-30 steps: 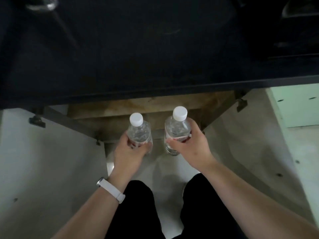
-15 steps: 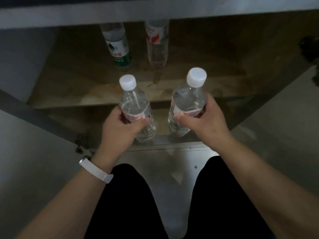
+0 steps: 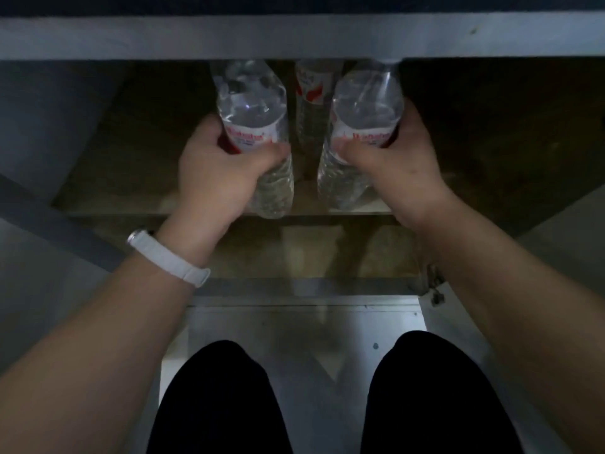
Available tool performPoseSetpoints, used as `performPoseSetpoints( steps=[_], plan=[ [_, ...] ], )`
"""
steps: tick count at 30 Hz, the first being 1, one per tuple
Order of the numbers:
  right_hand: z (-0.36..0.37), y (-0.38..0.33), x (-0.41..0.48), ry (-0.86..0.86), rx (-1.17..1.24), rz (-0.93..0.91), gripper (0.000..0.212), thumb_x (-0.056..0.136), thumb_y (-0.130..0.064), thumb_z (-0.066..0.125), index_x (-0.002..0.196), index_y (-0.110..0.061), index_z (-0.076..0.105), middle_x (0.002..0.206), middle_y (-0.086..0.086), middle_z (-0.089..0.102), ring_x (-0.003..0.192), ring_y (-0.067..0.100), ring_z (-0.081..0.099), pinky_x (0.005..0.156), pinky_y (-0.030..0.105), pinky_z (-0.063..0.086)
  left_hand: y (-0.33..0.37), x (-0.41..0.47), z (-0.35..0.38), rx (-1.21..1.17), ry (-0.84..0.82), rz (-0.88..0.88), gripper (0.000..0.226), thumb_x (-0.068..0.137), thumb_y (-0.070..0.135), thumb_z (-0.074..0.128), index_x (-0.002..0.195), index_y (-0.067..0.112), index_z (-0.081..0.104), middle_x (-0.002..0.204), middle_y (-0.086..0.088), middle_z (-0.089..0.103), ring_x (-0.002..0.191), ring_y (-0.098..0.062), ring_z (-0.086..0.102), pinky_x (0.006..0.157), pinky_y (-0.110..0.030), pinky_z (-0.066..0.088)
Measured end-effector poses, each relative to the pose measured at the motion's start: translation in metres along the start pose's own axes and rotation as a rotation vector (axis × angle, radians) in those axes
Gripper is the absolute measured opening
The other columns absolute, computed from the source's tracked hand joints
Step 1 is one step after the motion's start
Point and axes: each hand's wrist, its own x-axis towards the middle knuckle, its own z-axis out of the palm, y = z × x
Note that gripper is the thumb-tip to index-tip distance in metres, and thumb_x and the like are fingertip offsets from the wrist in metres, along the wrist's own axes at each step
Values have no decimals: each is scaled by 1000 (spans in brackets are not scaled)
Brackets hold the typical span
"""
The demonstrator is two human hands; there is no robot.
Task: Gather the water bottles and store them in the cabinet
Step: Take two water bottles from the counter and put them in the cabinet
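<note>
Clear plastic, ribbed and full of water, makes up both loads. The left hand curls its fingers and thumb round the red-and-white label of the left-hand bottle, and the right hand grips the matching right-hand bottle the same way. Both bottles lean away from the person, and their caps are hidden under the grey cabinet frame above the hands. Their bases hang at the front edge of the brown wooden shelf, and I cannot tell whether they touch it. Between the two hands and further back stands a third bottle, also clear with a red-and-white label. A white wristband circles the left wrist. The step in hand looks like the storing itself, with this pair partly inside the cabinet but not set down. The next move probably calls for pushing both bottles deeper, one on each side of the third bottle. They would then need standing upright on the shelf before the fingers let go, with care not to knock the one behind.
</note>
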Motion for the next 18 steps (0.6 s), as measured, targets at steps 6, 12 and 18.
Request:
performPoseSetpoints(
  steps=[6,12,18],
  plan=[
    [22,1,30,4,11,30,65,70,-26,87,123,-34,51,108,-17,63,96,-4,60,77,17,49,-8,33,-5,44,42,15,59,69,43,87,121,35,61,110,19,68,102,1,65,90,-30,57],
    [48,6,40,-21,-2,53,65,69,-26,87,123,-33,51,111,-14,63,102,1,59,84,23,51,-28,51,-34,64,92,-8,54,71,40,86,118,33,60,107,17,67,99,2,63,88,-28,55],
    [80,-1,40,-87,-19,23,64,72,-26,85,126,-29,51,113,-15,61,97,-2,56,70,11,42,-46,63,-62,57,135,-35,58,68,39,87,120,29,63,110,13,70,102,-5,67,92,-35,57]
  ],
)
